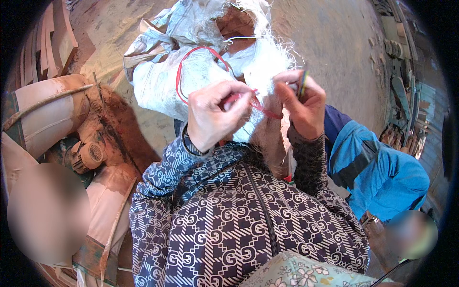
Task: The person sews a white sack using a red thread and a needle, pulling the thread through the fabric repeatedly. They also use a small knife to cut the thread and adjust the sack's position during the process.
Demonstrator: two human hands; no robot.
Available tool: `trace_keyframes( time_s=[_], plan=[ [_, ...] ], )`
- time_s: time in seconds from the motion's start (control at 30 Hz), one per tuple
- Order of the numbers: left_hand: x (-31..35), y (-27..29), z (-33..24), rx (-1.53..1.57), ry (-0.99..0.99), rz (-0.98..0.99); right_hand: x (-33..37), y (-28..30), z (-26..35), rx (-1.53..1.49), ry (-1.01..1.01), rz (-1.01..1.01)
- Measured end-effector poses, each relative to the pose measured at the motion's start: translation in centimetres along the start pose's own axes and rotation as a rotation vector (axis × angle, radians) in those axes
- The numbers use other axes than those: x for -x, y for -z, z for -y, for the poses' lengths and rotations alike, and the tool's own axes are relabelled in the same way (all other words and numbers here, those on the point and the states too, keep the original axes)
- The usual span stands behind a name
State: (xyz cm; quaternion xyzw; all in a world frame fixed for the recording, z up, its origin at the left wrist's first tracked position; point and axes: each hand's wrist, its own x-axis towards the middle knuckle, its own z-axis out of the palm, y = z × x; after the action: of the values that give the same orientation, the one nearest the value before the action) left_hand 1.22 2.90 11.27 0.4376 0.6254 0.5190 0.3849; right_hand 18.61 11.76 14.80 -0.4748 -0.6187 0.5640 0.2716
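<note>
My left hand [217, 115] pinches a length of red string [179, 79] between thumb and fingers. The string loops up over a white woven sack [160, 86], and another stretch runs toward my right hand [306, 107]. That hand is closed, thumb against bent fingers, with a thin dark green and yellow band [302, 85] across them. What its fingertips grip is washed out by glare. Both hands are in front of my chest, above the near part of the sack. Loose white fibres fray from the sack's edge, and a dark opening shows at its far end.
To the left are large pale fabric tubes [52, 107] and a dusty motor [88, 155]. Wooden boards [52, 45] lean at the far left. A person in blue clothing [377, 165] is close on my right. Wood pieces [399, 91] lie stacked along the right wall.
</note>
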Motion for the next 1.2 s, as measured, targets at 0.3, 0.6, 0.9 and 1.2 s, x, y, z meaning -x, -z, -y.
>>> trace_keyframes(
  time_s=[0.3,0.6,0.9,1.2],
  plan=[
    [-2.2,-0.7,3.4,-0.013,-0.015,-0.046,-1.7,0.9,-2.0,0.131,-0.023,-0.137],
    [-3.1,-1.9,4.4,-0.022,-0.028,-0.006,-1.9,-0.3,-2.8,0.164,0.044,-0.017],
    [-2.7,-2.2,4.6,0.090,0.045,-0.006,-1.7,-0.3,-3.1,0.160,0.083,-0.004],
    [-3.2,-1.8,4.4,-0.189,-0.240,0.075,-1.5,-0.3,-2.6,0.200,0.062,0.017]
  ],
)
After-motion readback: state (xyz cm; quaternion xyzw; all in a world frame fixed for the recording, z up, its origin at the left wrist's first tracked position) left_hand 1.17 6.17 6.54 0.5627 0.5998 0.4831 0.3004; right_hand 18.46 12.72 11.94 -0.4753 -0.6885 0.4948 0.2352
